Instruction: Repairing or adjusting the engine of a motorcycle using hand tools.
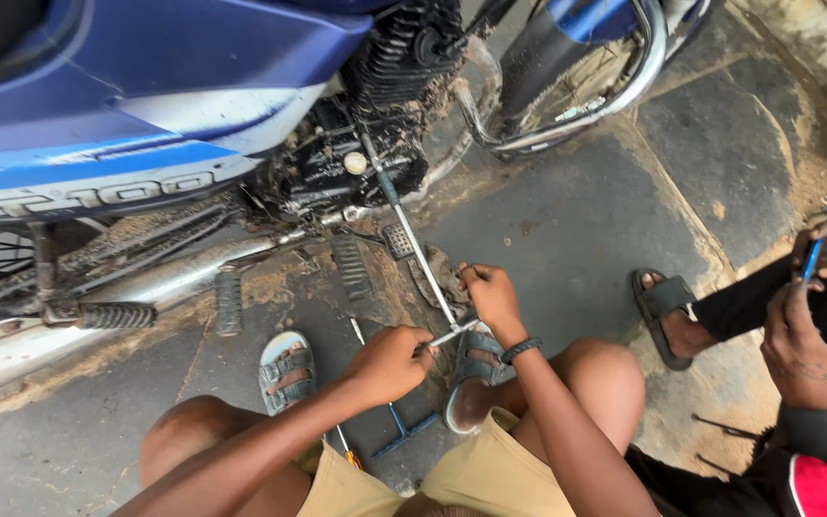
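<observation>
Left hand (390,362) and right hand (492,299) gripping T-handle wrench (420,257), motorcycle engine (356,163)

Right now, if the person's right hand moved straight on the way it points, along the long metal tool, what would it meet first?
Probably the ribbed foot pedal, then the dirty engine. The right hand grips the T-handle wrench, which runs there; depth is unclear.

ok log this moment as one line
left hand: grips T-handle wrench | right hand: on its crossbar | wrench tip: at motorcycle engine
</observation>
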